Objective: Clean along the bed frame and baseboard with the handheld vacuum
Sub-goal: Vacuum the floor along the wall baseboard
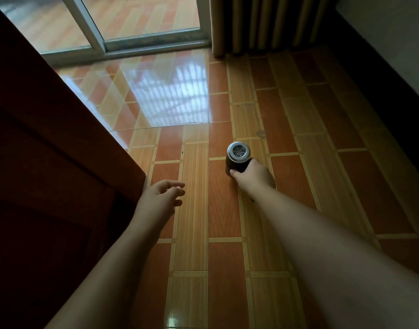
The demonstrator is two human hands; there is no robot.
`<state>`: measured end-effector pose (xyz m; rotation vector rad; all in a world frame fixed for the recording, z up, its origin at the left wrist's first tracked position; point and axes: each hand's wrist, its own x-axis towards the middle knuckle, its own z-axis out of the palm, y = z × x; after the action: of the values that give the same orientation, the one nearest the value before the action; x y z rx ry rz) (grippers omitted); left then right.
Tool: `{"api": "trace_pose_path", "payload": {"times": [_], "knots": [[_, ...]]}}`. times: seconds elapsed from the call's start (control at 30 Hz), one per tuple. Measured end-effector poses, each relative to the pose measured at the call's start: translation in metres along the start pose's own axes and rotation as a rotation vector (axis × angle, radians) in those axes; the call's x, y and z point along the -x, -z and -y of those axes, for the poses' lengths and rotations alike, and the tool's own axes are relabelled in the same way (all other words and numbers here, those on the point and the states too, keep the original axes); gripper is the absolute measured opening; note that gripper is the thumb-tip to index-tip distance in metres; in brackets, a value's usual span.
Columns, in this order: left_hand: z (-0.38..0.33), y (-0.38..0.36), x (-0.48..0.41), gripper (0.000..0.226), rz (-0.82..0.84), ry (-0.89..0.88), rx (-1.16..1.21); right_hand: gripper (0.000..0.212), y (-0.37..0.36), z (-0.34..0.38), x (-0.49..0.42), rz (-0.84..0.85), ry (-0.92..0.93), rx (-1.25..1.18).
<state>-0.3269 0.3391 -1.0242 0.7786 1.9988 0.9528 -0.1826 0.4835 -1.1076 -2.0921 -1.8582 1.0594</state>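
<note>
Glossy tiled floor [222, 110], dark wooden bed frame [49, 129].

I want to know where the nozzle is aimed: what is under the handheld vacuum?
Orange-and-tan tiled floor lies under the dark handheld vacuum with the silver vented end. The right hand covers its lower body, so the nozzle is hidden.

**Open floor down the middle, blocked on three sides**

The tiled floor [194, 210] lies bare between the dark wooden bed frame [49, 143] along its left edge and the dark baseboard [381, 91] along its right edge. The bed frame's corner juts out just beside the left hand [160, 194], narrowing the way there. At the floor's far edge the sliding glass door [123, 22] and its sill close off the left part, and the hanging curtain [267, 22] reaches the floor at the far right corner.
</note>
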Motion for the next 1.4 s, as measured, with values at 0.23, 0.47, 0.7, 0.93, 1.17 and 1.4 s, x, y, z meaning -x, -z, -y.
{"api": "trace_pose_path", "payload": {"times": [0.23, 0.47, 0.7, 0.93, 1.17, 1.4], "knots": [[0.003, -0.022, 0.009, 0.016, 0.099, -0.001, -0.005, 0.050, 0.047, -0.056, 0.013, -0.105, -0.137, -0.061], [0.007, -0.052, 0.042, 0.018, 0.269, 0.093, -0.058, 0.046, 0.076, -0.136, 0.088, -0.120, -0.253, -0.066], [-0.006, -0.094, 0.071, 0.018, 0.393, 0.041, -0.096, 0.045, 0.073, -0.177, 0.156, -0.088, -0.335, -0.103], [0.000, -0.102, 0.089, 0.019, 0.437, -0.003, -0.169, 0.045, 0.047, -0.172, 0.191, 0.014, -0.274, -0.063], [0.008, -0.104, 0.095, 0.019, 0.432, 0.015, -0.195, 0.045, 0.062, -0.186, 0.186, -0.043, -0.296, 0.018], [0.009, -0.124, 0.103, 0.023, 0.479, 0.013, -0.182, 0.047, 0.112, -0.251, 0.182, -0.238, -0.454, -0.002]]}}
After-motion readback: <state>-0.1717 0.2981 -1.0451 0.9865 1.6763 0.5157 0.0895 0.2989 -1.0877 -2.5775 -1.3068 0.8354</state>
